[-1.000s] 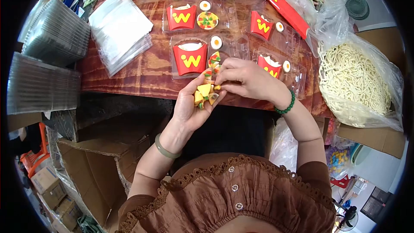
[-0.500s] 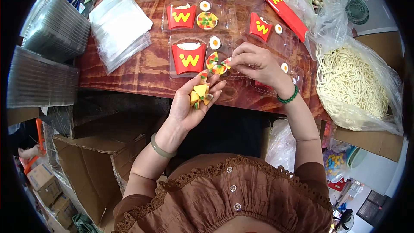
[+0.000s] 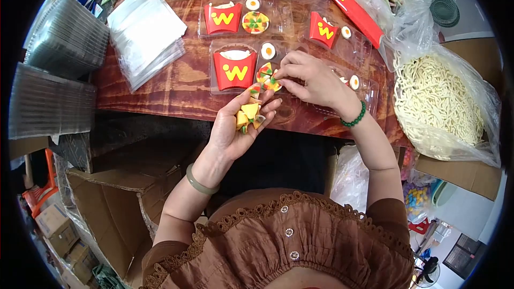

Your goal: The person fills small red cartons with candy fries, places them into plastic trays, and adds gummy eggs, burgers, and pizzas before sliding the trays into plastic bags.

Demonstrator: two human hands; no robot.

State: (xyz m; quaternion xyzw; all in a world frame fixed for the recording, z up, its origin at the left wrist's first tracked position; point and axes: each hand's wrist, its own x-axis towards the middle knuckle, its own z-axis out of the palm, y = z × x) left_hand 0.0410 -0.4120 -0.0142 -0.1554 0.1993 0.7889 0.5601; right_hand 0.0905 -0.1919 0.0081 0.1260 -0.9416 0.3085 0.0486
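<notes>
Leaning in tall stacks at the worktop's [image 3: 182, 97] left edge are clear plastic trays [image 3: 56, 99]. Next, a pile of flat clear bags [image 3: 147, 32] lies near the far left corner. To its right, two open clear trays sit one behind the other; each holds a red box with a yellow W, the farther one [image 3: 222, 17] smaller-looking than the nearer one [image 3: 234, 72]. Just over the front edge, the person's left hand [image 3: 229, 131] is cupped palm up around several wedges [image 3: 249, 112], yellow, red and green, with the thumb against one. In the nearer tray, right of its red box, a toy-like fried egg [image 3: 268, 51] lies behind a partly formed wedge disc [image 3: 264, 71]. The right hand [image 3: 310, 77] reaches in from the right, thumb and fingertips drawn together at that disc; whether they grip a wedge cannot be told. Beyond it stand another red box [image 3: 323, 31] and, toward the far right corner, a long red packet [image 3: 357, 18]. Along the right edge, a clear bag bulges with cream noodle-like strands [image 3: 439, 109].
</notes>
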